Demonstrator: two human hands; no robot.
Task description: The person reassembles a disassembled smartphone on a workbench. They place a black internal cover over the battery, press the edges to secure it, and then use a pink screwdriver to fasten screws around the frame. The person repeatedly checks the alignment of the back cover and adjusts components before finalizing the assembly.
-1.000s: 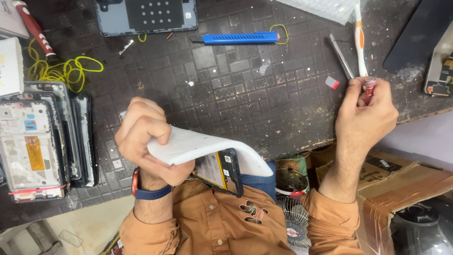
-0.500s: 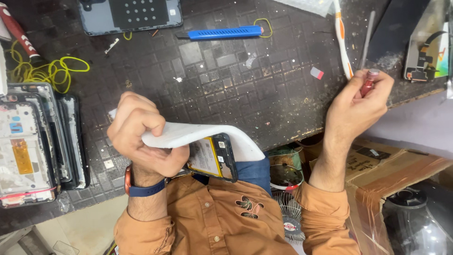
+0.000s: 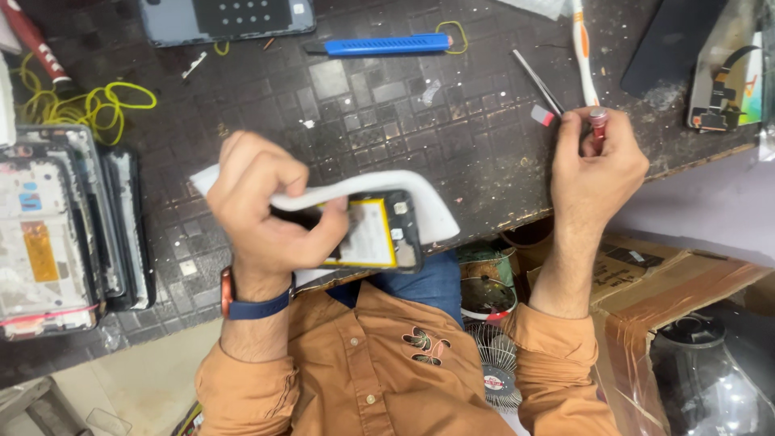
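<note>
My left hand (image 3: 262, 214) grips an opened phone (image 3: 367, 234) with a yellow-edged battery, together with its bent white back cover (image 3: 420, 198), at the near edge of the dark gridded work mat (image 3: 387, 105). My right hand (image 3: 597, 173) is closed around a small red-handled screwdriver (image 3: 597, 121), held upright near the mat's right side. Just left of that hand lie thin metal tweezers (image 3: 537, 81) and a small red and white scrap (image 3: 543, 115).
A blue utility knife (image 3: 387, 44) and a dark phone back panel (image 3: 226, 18) lie at the far side. Stacked phone frames (image 3: 73, 230) and yellow wire (image 3: 89, 105) sit at left. A white toothbrush (image 3: 583, 44) and circuit parts (image 3: 718, 77) are at right. Cardboard boxes (image 3: 646, 274) stand below the bench.
My left hand has tilted the phone so its battery side shows more. My right hand has shifted slightly left with the screwdriver, away from the toothbrush.
</note>
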